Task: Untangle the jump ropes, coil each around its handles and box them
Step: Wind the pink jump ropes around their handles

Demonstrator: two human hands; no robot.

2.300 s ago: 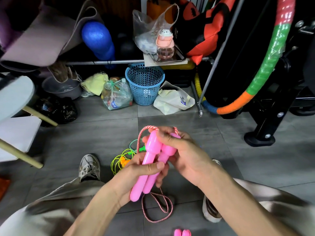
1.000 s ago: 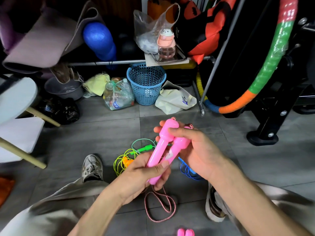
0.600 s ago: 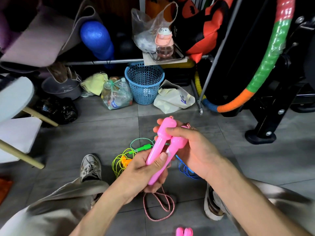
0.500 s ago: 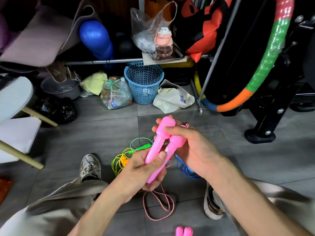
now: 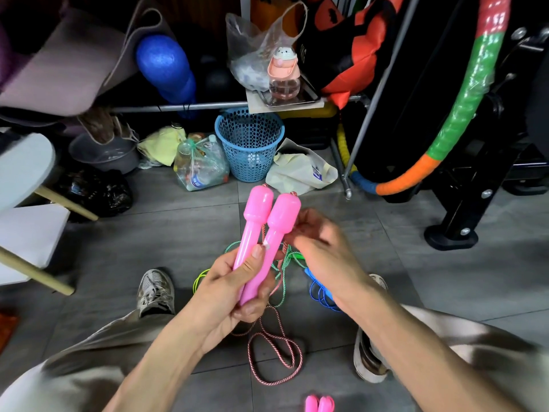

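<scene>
- Left hand [image 5: 234, 289] grips both pink handles [image 5: 261, 233] upright at centre.
- Right hand [image 5: 323, 248], blurred at three o'clock, has let go of their tops; its fingers look loose, holding nothing I can make out.
- Pink-white cord [image 5: 276, 355] dangles toward six o'clock: winding probably starts.

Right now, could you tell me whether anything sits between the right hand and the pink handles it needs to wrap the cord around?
Nothing visible does. The left hand grips both pink handles upright, and the right hand, blurred, is right beside them with the red-and-white cord trailing to the floor.
</scene>
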